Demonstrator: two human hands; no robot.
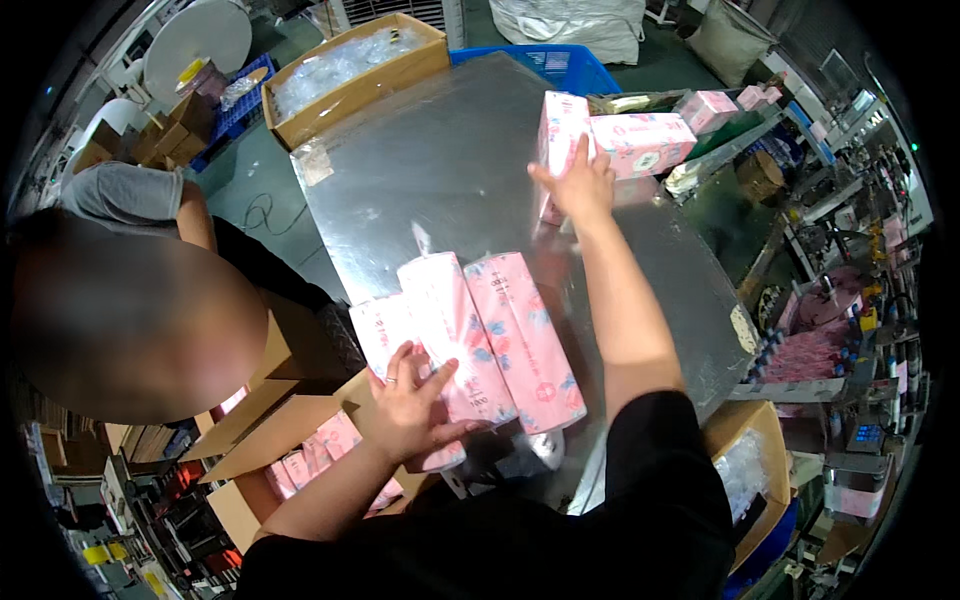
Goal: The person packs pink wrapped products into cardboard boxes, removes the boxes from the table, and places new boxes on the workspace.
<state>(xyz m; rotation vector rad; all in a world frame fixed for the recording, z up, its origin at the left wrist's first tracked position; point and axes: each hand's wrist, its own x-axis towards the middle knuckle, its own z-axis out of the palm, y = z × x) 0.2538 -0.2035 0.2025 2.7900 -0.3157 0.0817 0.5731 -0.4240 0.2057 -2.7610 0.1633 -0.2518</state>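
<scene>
Three long pink floral-wrapped packs (pixel 500 335) lie side by side at the near edge of a shiny metal table (pixel 430 160). My left hand (pixel 415 400) rests flat on the near ends of the left and middle packs, fingers spread. My right hand (pixel 575 185) reaches far across the table and grips an upright pink pack (pixel 560 130), which stands against another pink pack (pixel 645 140) lying at the table's far right side.
An open cardboard box (pixel 300 450) holding pink packs sits below the table at my left. A person (pixel 130 300) stands close on the left. A carton of clear bags (pixel 350 70), a blue crate (pixel 560 62) and a packing machine (pixel 830 310) surround the table.
</scene>
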